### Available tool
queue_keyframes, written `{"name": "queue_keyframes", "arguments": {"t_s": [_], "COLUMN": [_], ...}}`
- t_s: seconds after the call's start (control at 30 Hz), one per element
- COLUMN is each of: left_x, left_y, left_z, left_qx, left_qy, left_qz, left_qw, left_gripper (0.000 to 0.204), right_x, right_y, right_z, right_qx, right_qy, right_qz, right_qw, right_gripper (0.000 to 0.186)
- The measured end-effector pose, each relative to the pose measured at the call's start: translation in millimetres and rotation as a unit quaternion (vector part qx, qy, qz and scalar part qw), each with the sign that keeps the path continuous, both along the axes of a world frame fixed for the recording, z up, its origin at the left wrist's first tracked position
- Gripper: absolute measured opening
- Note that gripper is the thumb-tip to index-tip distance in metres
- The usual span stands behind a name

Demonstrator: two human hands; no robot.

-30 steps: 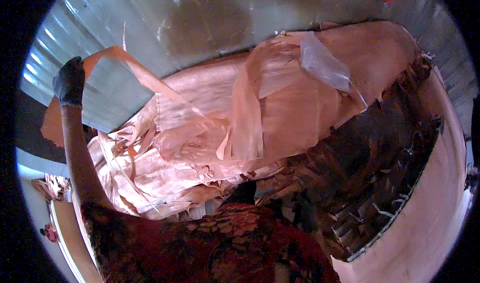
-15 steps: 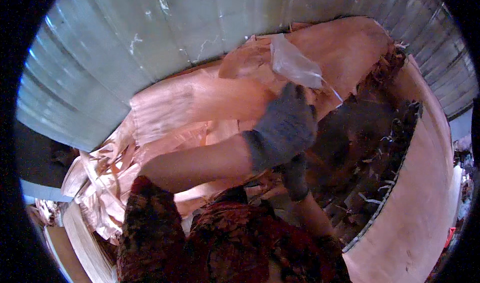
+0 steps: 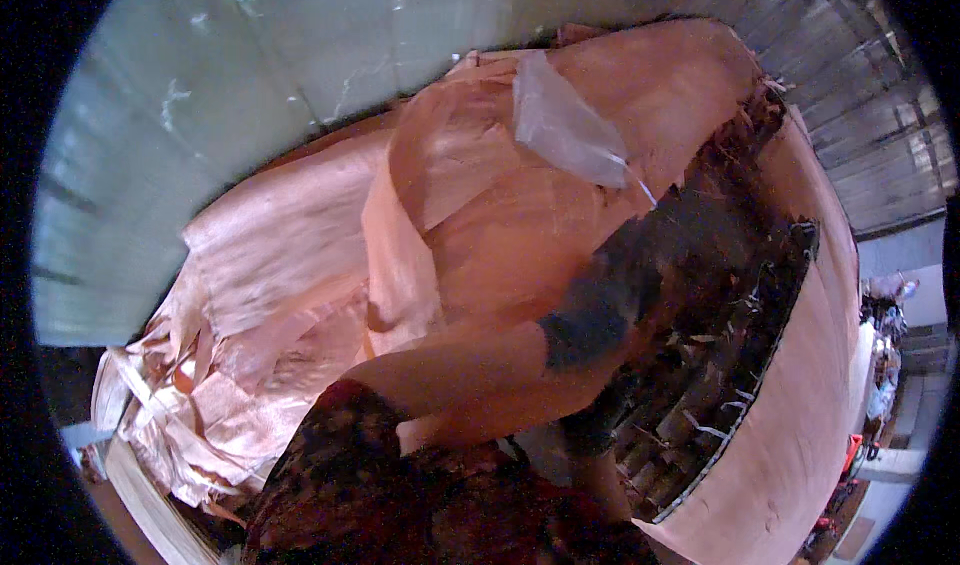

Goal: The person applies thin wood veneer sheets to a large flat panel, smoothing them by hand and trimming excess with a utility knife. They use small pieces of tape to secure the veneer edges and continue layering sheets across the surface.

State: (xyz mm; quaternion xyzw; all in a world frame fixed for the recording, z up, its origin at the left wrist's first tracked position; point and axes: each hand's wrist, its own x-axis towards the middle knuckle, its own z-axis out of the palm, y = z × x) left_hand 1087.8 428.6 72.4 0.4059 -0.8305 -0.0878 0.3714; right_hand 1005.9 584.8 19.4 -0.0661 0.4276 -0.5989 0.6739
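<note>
Your left hand, in a dark grey glove, is out in front of you, with its bare forearm slanting up from the lower left. The glove is so dark and blurred that you cannot tell how far its fingers are open, or whether they have hold of anything. Your right hand, also darkly gloved, is nearer your body, below the left glove and just under that forearm; its fingers are lost in shadow, so you cannot tell its grip either.

The broad orange-pink sheet lies just to the left of your left hand and beyond it; whether the glove touches its edge is unclear. Farther left of that hand, 1 curled strip bends across the sheets. Well to the left of both hands is a tangle of torn pale strips.

Beyond your left hand lies a piece of translucent plastic, with a white string at its near end. To the right of your 2 hands is a dark layered pile, and past its edge, farther right, a smooth pale pink sheet curves round. A grey-green wall stands behind everything, well beyond your hands.
</note>
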Motion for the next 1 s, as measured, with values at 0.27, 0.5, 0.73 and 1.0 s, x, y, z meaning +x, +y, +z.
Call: {"name": "queue_keyframes", "arguments": {"t_s": [0.27,0.5,0.73,1.0], "left_x": [43,219,307,308], "left_y": [-11,-31,-85,-47], "left_z": [-60,-142,-296,-288], "left_qx": [0.026,0.058,0.398,0.375], "left_qy": [0.071,0.128,0.008,-0.062], "left_qz": [-0.076,0.392,0.4,0.365], "left_qw": [0.994,0.909,0.826,0.85], "left_gripper": [0.041,0.102,0.087,0.047], "right_x": [8,-61,-74,-79], "right_y": [-31,54,172,248], "right_z": [-45,-46,-44,-25], "right_qx": [0.059,0.087,0.167,0.143], "right_qy": [0.028,0.09,0.208,0.117], "right_qz": [0.021,-0.171,-0.308,-0.407], "right_qw": [0.998,0.977,0.913,0.894], "right_gripper": [0.047,0.042,0.038,0.04]}}
